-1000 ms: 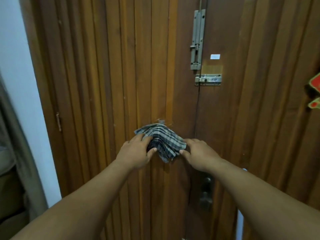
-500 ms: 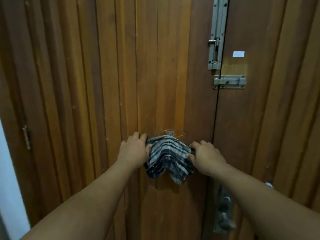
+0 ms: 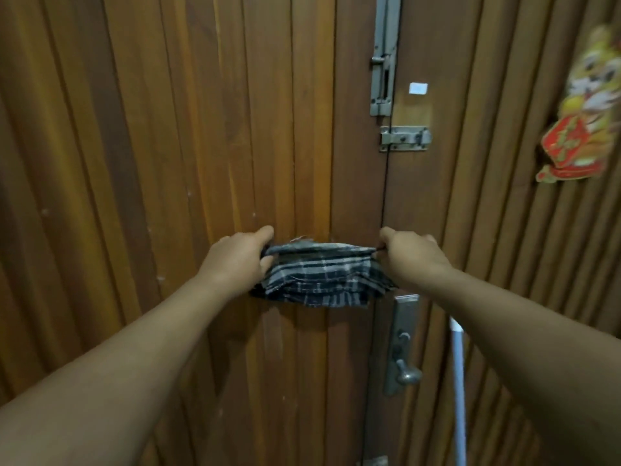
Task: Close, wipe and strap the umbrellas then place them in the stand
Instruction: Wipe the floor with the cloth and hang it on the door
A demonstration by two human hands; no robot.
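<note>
Your left hand [image 3: 237, 260] and right hand [image 3: 411, 260] are both raised in front of the wooden door [image 3: 201, 129], and each one is pinching an end of the checked cloth [image 3: 319, 277]. Your left fingers and thumb are curled round the cloth's left end, your right fingers and thumb round its right end, so the cloth is stretched flat between them, its top edge pulled nearly straight and the folded layers sagging a little below. It is dark with pale grey crossing lines, and a frayed bit sticks up at the top edge nearer your left hand. The cloth hangs in front of the left leaf of the door, close to the seam where the two leaves meet; whether it touches the wood you cannot tell from this view. Above your right hand, on that seam, an upright metal bolt [image 3: 383, 62] is fixed, with a smaller horizontal latch [image 3: 405, 138] just below it and a small white sticker [image 3: 418, 88] beside the bolt on the right leaf. Below your right hand sits the metal door handle [image 3: 403, 351] on its long plate. A pale blue and white pole [image 3: 458, 381] stands just beside the handle, partly hidden by your right forearm. Near the right edge of the door hangs a red and gold decoration [image 3: 581, 122], blurred.
</note>
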